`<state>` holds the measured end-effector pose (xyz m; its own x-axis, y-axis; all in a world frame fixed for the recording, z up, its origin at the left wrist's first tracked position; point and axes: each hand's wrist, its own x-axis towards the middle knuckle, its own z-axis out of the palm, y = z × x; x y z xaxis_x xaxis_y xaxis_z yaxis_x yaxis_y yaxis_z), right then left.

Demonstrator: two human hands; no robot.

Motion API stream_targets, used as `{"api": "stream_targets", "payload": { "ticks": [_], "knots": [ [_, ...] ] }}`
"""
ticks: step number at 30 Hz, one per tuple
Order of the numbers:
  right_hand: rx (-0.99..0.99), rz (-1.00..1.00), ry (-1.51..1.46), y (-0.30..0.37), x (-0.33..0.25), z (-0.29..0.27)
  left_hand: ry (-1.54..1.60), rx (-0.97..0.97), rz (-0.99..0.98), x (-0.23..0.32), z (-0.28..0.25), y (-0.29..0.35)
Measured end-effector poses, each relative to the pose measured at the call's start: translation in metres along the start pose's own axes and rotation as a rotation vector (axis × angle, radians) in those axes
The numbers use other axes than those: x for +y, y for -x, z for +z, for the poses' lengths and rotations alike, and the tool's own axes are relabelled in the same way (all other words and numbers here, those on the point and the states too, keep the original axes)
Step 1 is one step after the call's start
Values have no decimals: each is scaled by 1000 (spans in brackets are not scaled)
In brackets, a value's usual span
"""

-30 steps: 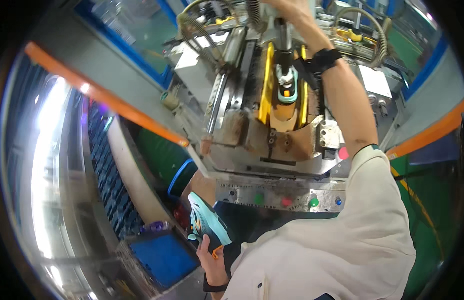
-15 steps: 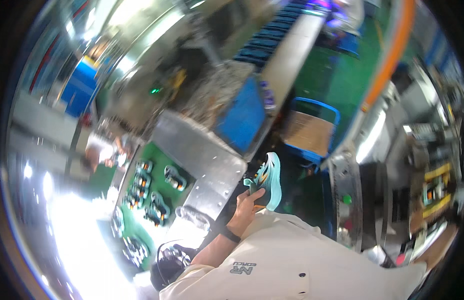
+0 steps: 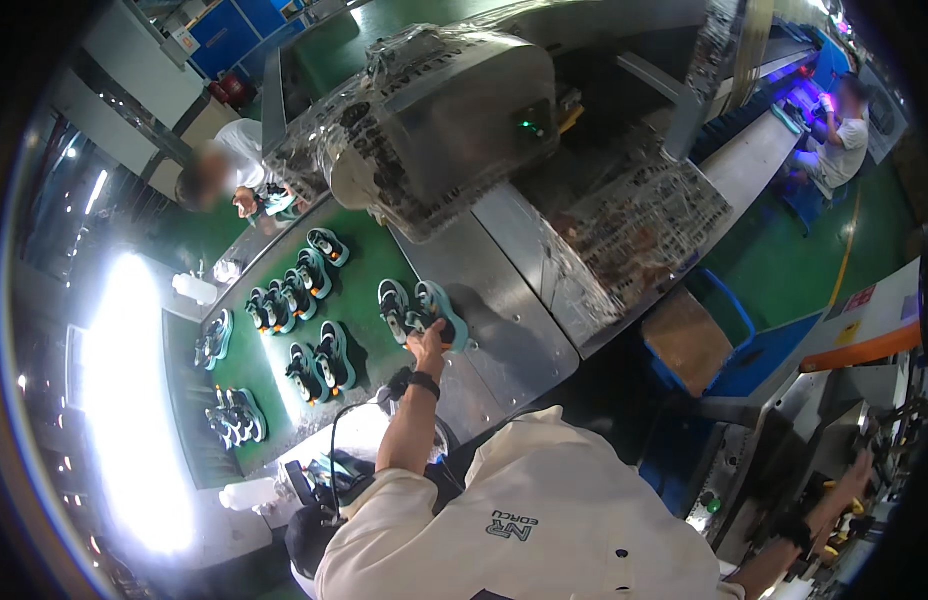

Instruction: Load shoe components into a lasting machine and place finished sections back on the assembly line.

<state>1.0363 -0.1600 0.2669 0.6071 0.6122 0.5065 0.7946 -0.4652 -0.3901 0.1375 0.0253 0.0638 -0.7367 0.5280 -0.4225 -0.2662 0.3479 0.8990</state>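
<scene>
My left hand is closed on a teal-and-black sneaker at the right end of the green tabletop. Right beside that sneaker stands another of the same kind, its toe pointing the same way. Far off to the right, my right hand reaches over the machinery at the picture's rim. Its fingers look stretched out, and nothing shows in them. Nearest to the left hand on the table is a pair of matching sneakers.
Several more sneakers stand in groups on the green top. Behind it sits a plastic-wrapped machine beside a metal plate. A co-worker handles a shoe at the far left. A wooden-topped blue cart stands to the right.
My left hand has carried the sneaker from in front of my body leftward to the green table, beside another one. My right hand has come into view at the right. The view has turned left.
</scene>
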Motion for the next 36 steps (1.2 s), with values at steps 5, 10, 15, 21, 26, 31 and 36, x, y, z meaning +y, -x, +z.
{"api": "stream_targets", "payload": {
  "ticks": [5,10,15,21,26,31,36],
  "knots": [
    [-81,-62,-245,-27,-183,31,-545,-11,269,-42,38,-96],
    [-356,-315,-294,-69,-366,86,-700,152,133,-22,41,-104],
    [-504,-331,-242,-77,-444,169,-790,213,73,-19,16,-114],
    [-612,-261,-336,-72,-436,211,-896,319,-3,-32,-53,-140],
    [-584,-426,-368,-75,-460,253,-887,289,394,-59,-115,-143],
    [-659,-515,-327,-86,-482,277,-602,-157,382,15,-53,-36],
    [-594,-455,-460,-75,-484,269,-100,-578,322,133,56,169]
  ]
}}
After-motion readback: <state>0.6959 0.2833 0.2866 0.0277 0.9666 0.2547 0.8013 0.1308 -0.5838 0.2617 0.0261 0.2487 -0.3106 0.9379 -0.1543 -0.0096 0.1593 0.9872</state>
